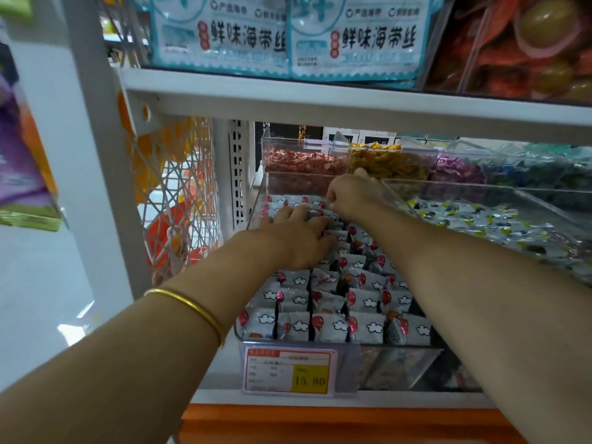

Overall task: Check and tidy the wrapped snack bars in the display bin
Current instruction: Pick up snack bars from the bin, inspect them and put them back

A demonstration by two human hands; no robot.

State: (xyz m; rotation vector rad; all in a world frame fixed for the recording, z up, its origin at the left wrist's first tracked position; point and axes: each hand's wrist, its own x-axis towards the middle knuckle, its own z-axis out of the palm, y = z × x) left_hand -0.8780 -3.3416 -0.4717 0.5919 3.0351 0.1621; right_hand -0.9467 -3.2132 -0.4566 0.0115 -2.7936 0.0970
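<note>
Head view, display bin: a clear plastic display bin (258, 203) sits on the lower shelf, its front wall at the shelf's front edge.
Snack bars: white-wrapped snack bars (330, 325) with red balloon and cloud prints stand on edge in rows from the front wall to the back wall; some near the right side lean out of line.
Left hand: the left hand (298, 238) lies palm down on the bars toward the bin's back left, fingers spread and fairly straight, gripping nothing.
Right hand: the right hand (349, 195) is at the bin's back edge, fingers curled tight over the last row; I cannot tell whether a wrapper is inside them.
Bangle: a gold bangle (192, 307) circles the left forearm.
Price tag: a red-bordered price tag (290, 370) hangs on the bin's front, left of centre.
Neighbours: a bin of blue-grey sweets (480, 219) stands just beside the right wall; seaweed packets (352, 40) fill the shelf above.
</note>
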